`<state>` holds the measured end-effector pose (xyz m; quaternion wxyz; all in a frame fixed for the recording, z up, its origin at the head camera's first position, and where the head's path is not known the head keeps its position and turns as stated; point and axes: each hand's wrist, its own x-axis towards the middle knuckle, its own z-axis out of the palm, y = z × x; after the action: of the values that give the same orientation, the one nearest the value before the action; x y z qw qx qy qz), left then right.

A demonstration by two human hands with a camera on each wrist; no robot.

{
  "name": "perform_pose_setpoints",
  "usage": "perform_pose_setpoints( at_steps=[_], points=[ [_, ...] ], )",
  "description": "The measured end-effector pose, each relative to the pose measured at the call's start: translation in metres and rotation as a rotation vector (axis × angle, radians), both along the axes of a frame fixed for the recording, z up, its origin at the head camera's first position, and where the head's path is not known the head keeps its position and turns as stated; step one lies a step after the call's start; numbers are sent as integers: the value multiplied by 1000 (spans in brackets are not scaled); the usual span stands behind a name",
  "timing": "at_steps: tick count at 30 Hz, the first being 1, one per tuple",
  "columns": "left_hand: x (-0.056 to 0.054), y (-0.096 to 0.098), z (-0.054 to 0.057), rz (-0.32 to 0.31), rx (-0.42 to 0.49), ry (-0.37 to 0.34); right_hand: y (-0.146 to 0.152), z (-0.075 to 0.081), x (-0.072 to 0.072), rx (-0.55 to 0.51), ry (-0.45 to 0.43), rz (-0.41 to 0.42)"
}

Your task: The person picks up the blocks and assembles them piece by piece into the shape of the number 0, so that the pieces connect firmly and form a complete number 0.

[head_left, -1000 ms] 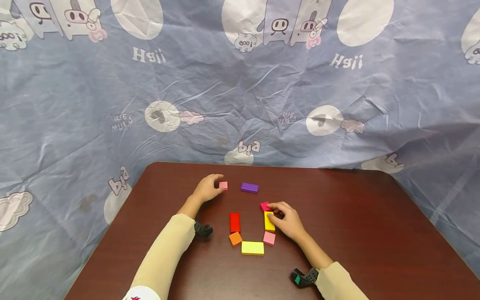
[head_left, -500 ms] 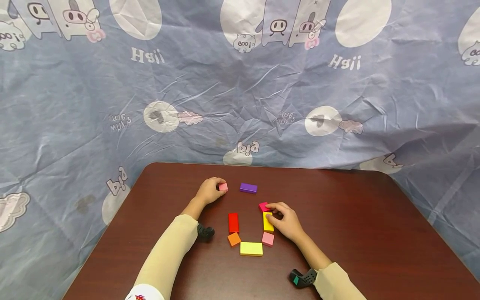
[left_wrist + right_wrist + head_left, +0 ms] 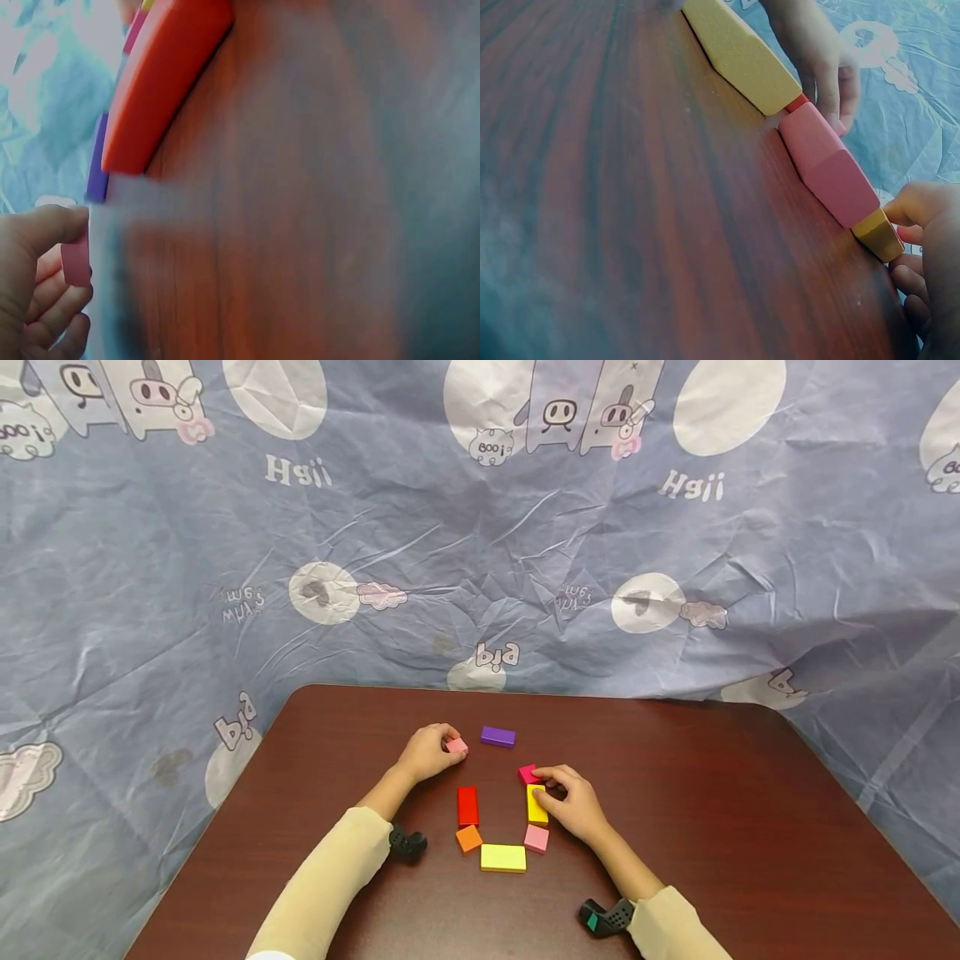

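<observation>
Between thumb and fingers, my left hand point(image 3: 427, 753) pinches a small pink block point(image 3: 457, 746) at the far left of the group. The left wrist view shows that pink block point(image 3: 75, 262) under the thumb, off the blocks around it. A purple block point(image 3: 498, 737) lies just to its right. My right hand point(image 3: 576, 807) rests at the group's right side, its thumb on a yellow block point(image 3: 537, 814) and its index finger on a crimson block point(image 3: 527, 773). Those two blocks lie end to end on the table. In the right wrist view, the fingers partly hide them.
Nearer on the dark wooden table point(image 3: 712, 827) lie a red block point(image 3: 468, 807), an orange block point(image 3: 469, 839), a pale yellow block point(image 3: 503, 858) and another pink block point(image 3: 536, 839), laid out in a curve. A patterned blue cloth point(image 3: 480, 543) hangs behind the table.
My left hand has closed its fingers on the far pink block and brought it slightly nearer and to the right. The right hand stays at the yellow and crimson blocks.
</observation>
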<state>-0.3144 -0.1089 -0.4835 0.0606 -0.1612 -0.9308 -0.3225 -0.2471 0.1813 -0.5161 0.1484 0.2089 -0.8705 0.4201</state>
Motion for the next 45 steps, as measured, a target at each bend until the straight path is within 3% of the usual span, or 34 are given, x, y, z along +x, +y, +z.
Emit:
perform_pose_setpoints(
  at_steps=[8, 16, 29, 45],
  points=[
    [18, 18, 4, -60, -25, -12, 0, -2, 0, -9, 18, 6],
    [27, 31, 7, -47, -90, -46, -1, -1, 0, -8, -14, 3],
    [32, 38, 8, 20, -162, -62, -1, 1, 0, -4, -16, 4],
    [33, 37, 4, 10, -152, -34, -2, 0, 0, -5, -17, 1]
  ],
)
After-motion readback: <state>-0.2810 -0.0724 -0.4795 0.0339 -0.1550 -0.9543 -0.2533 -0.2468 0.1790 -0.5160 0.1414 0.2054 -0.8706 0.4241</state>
